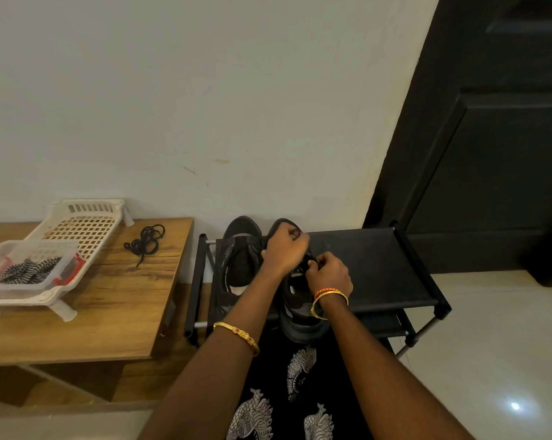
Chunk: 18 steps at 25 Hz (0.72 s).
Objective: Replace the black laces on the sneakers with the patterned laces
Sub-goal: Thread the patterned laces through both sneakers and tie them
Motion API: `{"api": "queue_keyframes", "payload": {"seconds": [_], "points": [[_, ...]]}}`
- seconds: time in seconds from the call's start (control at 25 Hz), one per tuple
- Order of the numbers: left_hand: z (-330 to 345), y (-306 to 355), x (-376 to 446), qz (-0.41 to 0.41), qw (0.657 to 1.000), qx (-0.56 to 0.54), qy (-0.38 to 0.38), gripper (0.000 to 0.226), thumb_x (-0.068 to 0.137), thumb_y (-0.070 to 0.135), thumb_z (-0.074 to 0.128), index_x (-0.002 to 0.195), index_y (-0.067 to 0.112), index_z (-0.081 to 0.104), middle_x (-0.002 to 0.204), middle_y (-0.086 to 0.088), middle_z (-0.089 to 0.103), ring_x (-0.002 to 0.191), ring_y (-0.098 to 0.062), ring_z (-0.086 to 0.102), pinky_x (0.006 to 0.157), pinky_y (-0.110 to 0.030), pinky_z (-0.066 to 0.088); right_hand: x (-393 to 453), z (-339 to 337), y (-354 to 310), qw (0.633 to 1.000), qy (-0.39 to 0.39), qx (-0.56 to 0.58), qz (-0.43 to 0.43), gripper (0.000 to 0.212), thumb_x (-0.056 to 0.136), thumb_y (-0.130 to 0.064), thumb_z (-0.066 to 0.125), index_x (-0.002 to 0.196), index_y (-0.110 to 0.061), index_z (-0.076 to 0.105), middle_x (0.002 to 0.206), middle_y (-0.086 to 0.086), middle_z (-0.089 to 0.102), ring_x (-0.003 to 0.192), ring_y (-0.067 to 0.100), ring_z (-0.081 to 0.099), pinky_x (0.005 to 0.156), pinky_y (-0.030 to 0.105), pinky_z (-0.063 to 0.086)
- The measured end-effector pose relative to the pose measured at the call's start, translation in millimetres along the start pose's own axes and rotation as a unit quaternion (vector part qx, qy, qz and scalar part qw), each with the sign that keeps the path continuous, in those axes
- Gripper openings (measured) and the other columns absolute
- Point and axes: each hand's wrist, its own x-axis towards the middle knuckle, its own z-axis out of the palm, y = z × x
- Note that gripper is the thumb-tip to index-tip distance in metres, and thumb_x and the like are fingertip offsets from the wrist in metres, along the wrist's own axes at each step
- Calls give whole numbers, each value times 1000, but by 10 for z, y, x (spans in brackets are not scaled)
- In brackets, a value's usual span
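Observation:
Two black sneakers stand on a black shoe rack [379, 268]. The left sneaker [241, 255] has no lace showing. My left hand [284, 249] is closed over the toe half of the right sneaker [300, 322]. Over that shoe's tongue my right hand [327, 273] pinches a black lace. A loose black lace [145, 241] lies coiled on the wooden table [109, 312]. Black-and-white patterned laces [30, 270] lie in a clear plastic box [30, 249] at the table's left.
The clear box rests on a white perforated plastic rack [87, 223] on the table. A pale wall runs behind, and a dark door [490, 138] stands at the right. Pale tiled floor [490, 360] lies beside the shoe rack.

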Motion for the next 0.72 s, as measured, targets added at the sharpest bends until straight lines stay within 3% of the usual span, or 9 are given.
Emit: {"api": "queue_keyframes", "payload": {"seconds": [0.08, 0.16, 0.28, 0.48, 0.52, 0.6, 0.64, 0.72], "points": [[117, -204, -11, 30, 972, 233, -14, 13, 91, 32, 54, 94, 22, 62, 97, 1, 63, 98, -20, 54, 92, -43, 38, 1, -2, 3, 1000, -2, 1, 0, 13, 89, -27, 55, 92, -17, 61, 97, 6, 64, 86, 24, 59, 69, 31, 46], [210, -365, 10, 29, 966, 258, -9, 19, 91, 35, 58, 99, 25, 71, 108, -1, 66, 108, -22, 55, 94, -48, 40, -4, -4, -1, 1000, -1, 3, 2, 13, 88, -27, 55, 93, -17, 61, 97, 6, 64, 87, 25, 60, 70, 32, 46], [243, -463, 46, -1, 987, 162, 16, 14, 85, 34, 65, 95, 30, 75, 109, -3, 67, 106, -24, 58, 91, -50, 47, -2, -5, -3, 1000, -3, 0, -1, 14, 88, -28, 56, 94, -16, 61, 98, 6, 63, 88, 25, 59, 67, 30, 42], [146, -333, 76, -17, 997, 18, 67, 7, 69, 42, 65, 68, 44, 71, 98, -5, 68, 96, -26, 63, 85, -49, 52, -6, -3, 8, 1000, 0, 3, -5, 14, 90, -30, 56, 93, -17, 60, 98, 6, 63, 87, 24, 59, 68, 30, 44], [68, -200, 48, -8, 996, -35, 82, 9, 70, 37, 65, 65, 36, 73, 90, -8, 68, 87, -26, 65, 81, -43, 55, -9, -5, 8, 1000, 3, 3, -4, 14, 90, -30, 57, 92, -17, 60, 97, 5, 63, 87, 24, 60, 67, 29, 43], [-84, 51, -8, -10, 983, -156, 98, 14, 80, 21, 63, 75, 11, 70, 79, -10, 65, 69, -15, 60, 62, -19, 53, -16, -4, 1, 1000, 6, 2, -4, 13, 90, -30, 57, 92, -17, 60, 96, 5, 64, 86, 23, 59, 67, 29, 42], [-134, 137, -22, -27, 974, -203, 100, 13, 85, 15, 58, 82, 4, 64, 79, -9, 64, 65, -11, 56, 54, -13, 47, -15, -2, 1, 1000, 6, 3, -4, 13, 90, -30, 57, 91, -17, 60, 96, 4, 64, 83, 21, 58, 67, 29, 43], [-170, 188, -41, -50, 961, -259, 87, 10, 89, 11, 48, 88, 4, 55, 78, -6, 63, 69, -12, 59, 54, -15, 45, -16, 0, 4, 1000, 5, 4, -3, 13, 90, -30, 58, 91, -18, 59, 95, 4, 64, 78, 18, 55, 66, 28, 43]]}}
